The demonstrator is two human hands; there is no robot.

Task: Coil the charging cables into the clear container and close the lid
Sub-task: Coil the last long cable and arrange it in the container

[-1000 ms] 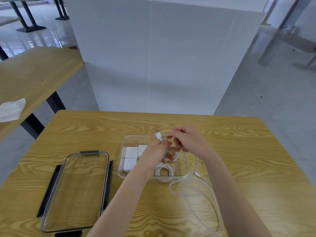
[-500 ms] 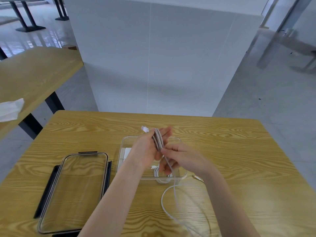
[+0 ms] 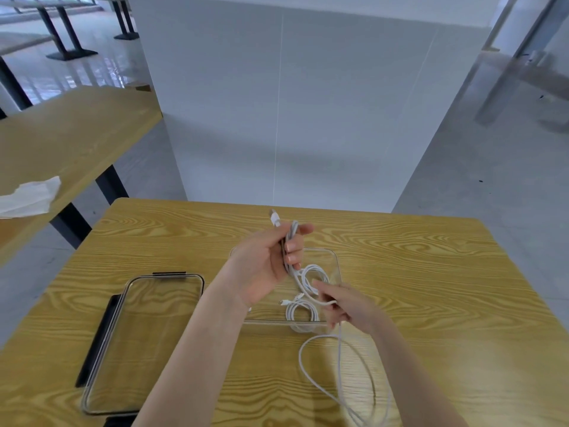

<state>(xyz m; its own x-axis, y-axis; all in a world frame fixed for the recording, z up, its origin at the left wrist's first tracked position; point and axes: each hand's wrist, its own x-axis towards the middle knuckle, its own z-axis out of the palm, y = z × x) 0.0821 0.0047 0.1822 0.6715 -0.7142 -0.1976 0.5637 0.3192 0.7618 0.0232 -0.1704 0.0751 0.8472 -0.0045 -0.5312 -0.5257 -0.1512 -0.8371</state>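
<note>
- Wood-grain table (image 3: 415, 272) fills my view, with a white partition wall (image 3: 277, 103) standing behind its far edge.
- My left hand (image 3: 264, 263) is raised above the clear container (image 3: 337, 260), fingers curled round several turns of a white charging cable (image 3: 338, 365); its plug end (image 3: 275, 218) sticks up past my fingertips.
- My right hand (image 3: 348, 306) is at the container's near right corner, pinching the same cable where it leaves the coil.
- From my right hand the loose length drops onto the table and lies in wide loops toward the near edge.
- Inside the container lie two coiled white cables (image 3: 303, 312).
- Its clear lid (image 3: 147, 340), with black clasps, lies flat on the table to the left of the container, apart from it.
- A second wooden table (image 3: 77, 134) on the far left carries a crumpled white tissue (image 3: 29, 197).
</note>
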